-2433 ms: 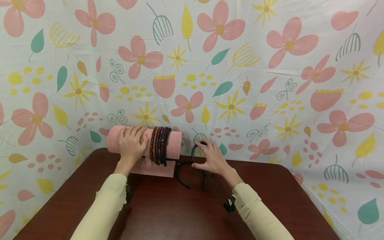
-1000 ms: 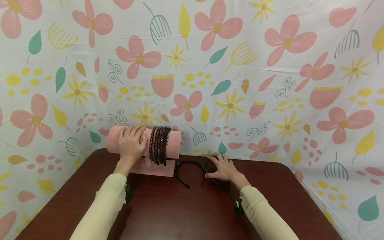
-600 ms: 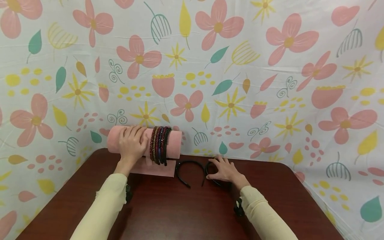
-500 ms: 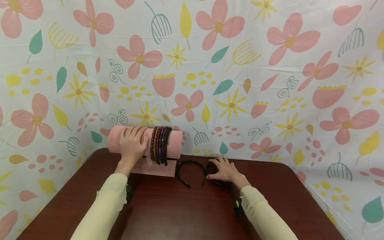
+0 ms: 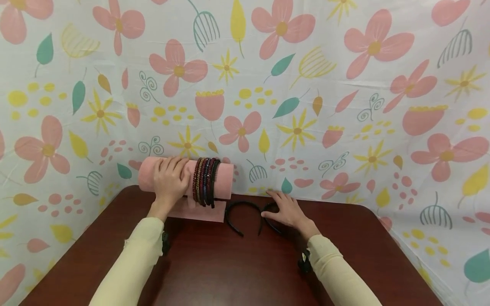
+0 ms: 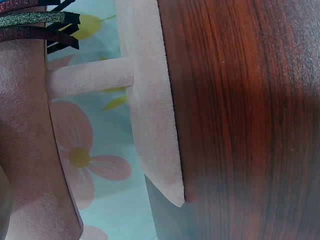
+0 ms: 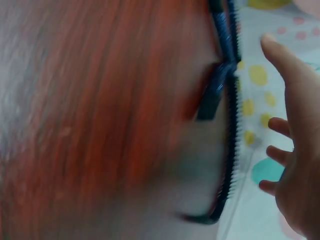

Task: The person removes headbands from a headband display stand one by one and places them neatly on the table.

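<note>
This looks like a screened-off tabletop corner; whether in a home or a studio cannot be told. A creased white sheet [image 5: 229, 102] printed with flowers hangs behind the wood-grained table [image 5: 222, 265] and along both its sides.

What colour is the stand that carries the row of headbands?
Pink; the stand shows best in the head view.

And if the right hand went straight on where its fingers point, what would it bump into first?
Probably the flowery cloth behind the table. The right hand's fingers point that way, but I can't tell how much gap is left.
</note>
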`<state>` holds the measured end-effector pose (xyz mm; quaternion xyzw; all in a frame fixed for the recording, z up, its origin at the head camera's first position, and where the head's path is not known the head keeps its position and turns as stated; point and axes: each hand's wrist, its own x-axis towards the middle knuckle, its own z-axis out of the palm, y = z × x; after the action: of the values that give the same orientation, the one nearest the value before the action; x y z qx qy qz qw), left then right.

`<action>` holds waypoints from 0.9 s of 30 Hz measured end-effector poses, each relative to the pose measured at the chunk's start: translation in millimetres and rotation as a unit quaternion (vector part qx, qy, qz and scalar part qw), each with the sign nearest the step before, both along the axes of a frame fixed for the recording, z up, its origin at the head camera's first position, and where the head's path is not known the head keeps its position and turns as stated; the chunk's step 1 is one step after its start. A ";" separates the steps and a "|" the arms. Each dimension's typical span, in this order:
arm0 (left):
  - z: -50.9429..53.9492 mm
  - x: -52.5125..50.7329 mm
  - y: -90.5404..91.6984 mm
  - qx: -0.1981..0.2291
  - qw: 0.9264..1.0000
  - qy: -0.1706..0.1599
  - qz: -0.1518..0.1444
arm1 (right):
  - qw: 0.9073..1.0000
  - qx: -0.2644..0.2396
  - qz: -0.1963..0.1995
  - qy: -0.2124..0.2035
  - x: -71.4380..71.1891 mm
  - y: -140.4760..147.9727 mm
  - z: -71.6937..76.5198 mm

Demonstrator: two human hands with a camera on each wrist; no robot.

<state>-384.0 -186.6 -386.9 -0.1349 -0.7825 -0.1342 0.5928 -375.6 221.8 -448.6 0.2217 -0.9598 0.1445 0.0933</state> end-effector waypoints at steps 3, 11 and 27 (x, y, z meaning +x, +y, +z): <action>1.7 -1.6 -0.1 0.001 1.000 -0.003 0.001 | 0.999 -0.012 0.014 0.038 1.1 -8.9 9.8; -1.5 -1.7 -1.0 0.002 1.000 -0.007 0.002 | 0.992 -0.055 0.072 0.091 14.7 -44.0 38.7; -0.8 1.4 0.2 0.002 1.000 -0.008 -0.004 | 0.977 -0.068 0.132 0.156 22.7 -91.0 81.8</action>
<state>-382.6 -186.4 -387.6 -0.1356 -0.7867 -0.1389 0.5860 -352.9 130.8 -366.7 0.3590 -0.8839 0.1842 0.2365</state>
